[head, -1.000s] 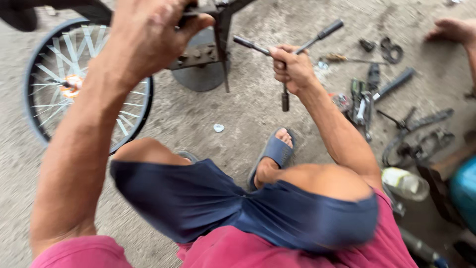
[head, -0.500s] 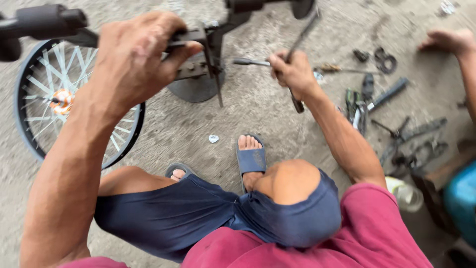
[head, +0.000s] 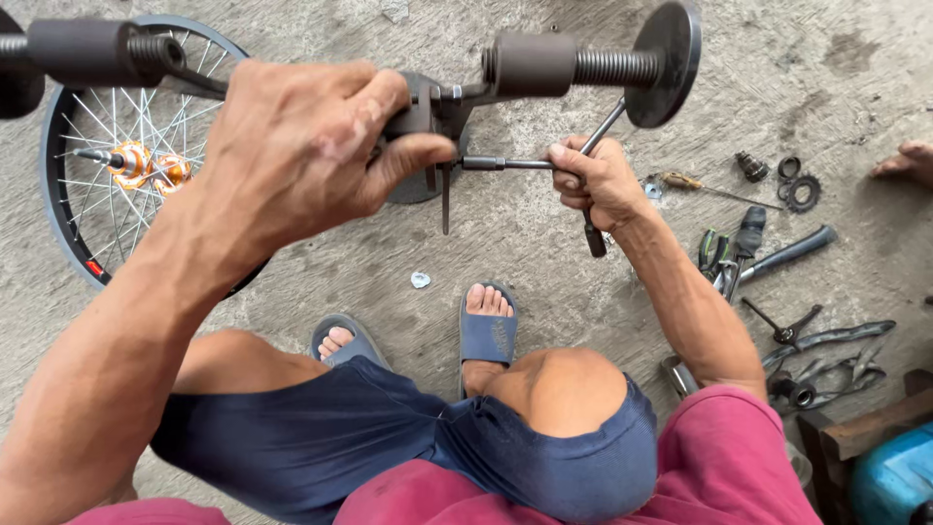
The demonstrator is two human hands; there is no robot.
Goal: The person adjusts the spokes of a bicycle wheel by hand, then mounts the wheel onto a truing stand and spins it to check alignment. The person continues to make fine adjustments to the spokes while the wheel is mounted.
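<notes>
My left hand (head: 301,146) grips the middle of a dark metal frame piece (head: 544,63) with threaded pegs and a round disc at its right end. My right hand (head: 598,180) is closed on a T-handle wrench (head: 593,199), whose shaft (head: 505,163) runs left into the frame's clamp next to my left thumb. I am squatting, both feet in blue sandals (head: 486,335) on the concrete floor (head: 544,272).
A spoked bicycle wheel (head: 107,165) with an orange hub lies at left. Pliers, wrenches and other tools (head: 777,262) are scattered at right, with rings and small parts (head: 792,185). Another person's foot (head: 904,160) is at the right edge. A blue container (head: 894,476) stands bottom right.
The view has shifted and the frame piece now fills the upper view. My right hand with the wrench has come closer to the clamp and turned the handle.
</notes>
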